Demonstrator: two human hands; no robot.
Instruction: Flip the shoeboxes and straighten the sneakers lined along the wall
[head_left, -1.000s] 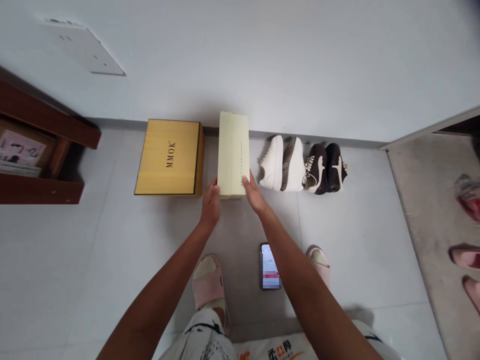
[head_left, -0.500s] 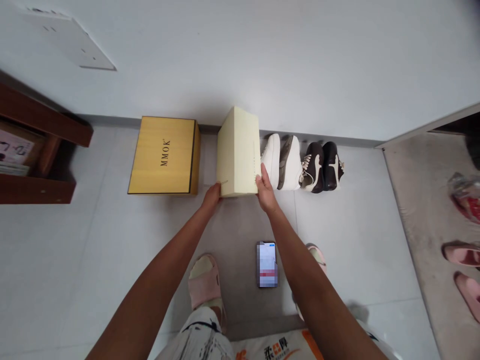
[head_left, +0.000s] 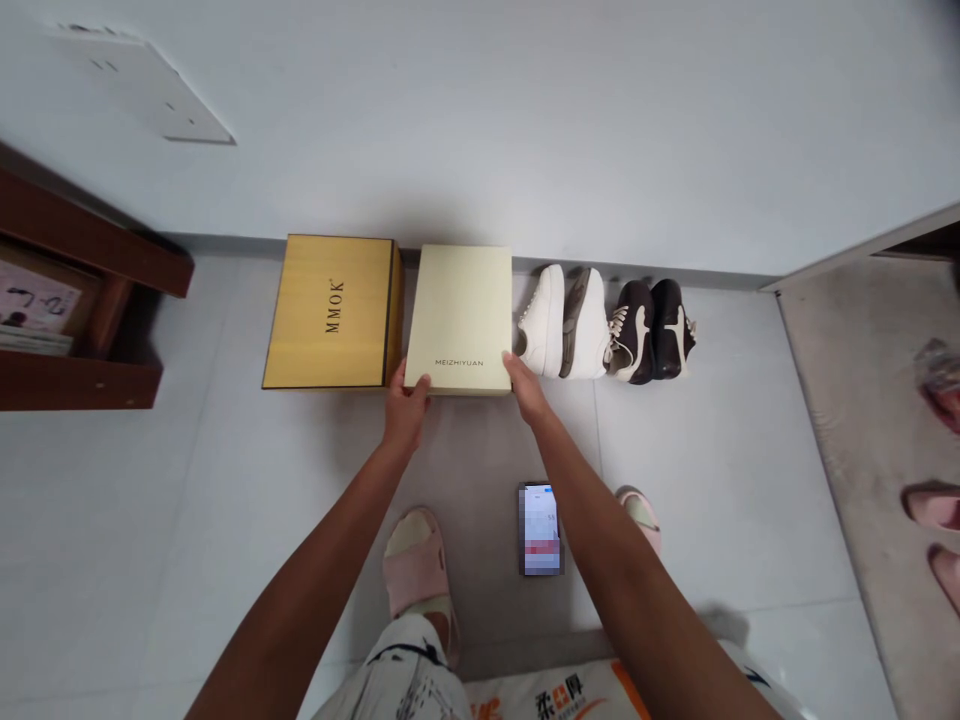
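A cream shoebox (head_left: pixel 461 310) lettered MEIZHIYUAN lies with its broad face up by the wall, between a yellow box and white sneakers. My left hand (head_left: pixel 407 408) grips its near left corner, thumb over the front edge. At the near right corner, my right hand (head_left: pixel 525 388) is closed on the side, with its thumb near the top edge. The yellow MMOK box (head_left: pixel 330 312) stands just left of my left hand. Right of the cream box are the white sneakers (head_left: pixel 546 322), set on their sides, and a pair of dark brown sneakers (head_left: pixel 634 330).
A phone (head_left: pixel 540 530) with a lit, partly blurred screen lies on the floor near my feet. A brown wooden shelf (head_left: pixel 82 385) stands at the left. Pink slippers (head_left: pixel 934 507) lie beyond the floor edge at the right. A white package (head_left: pixel 517 690) is below me.
The cream box has turned from tilted on an edge to lying flat, its lettered face now up. My left hand has shifted left along with its corner.
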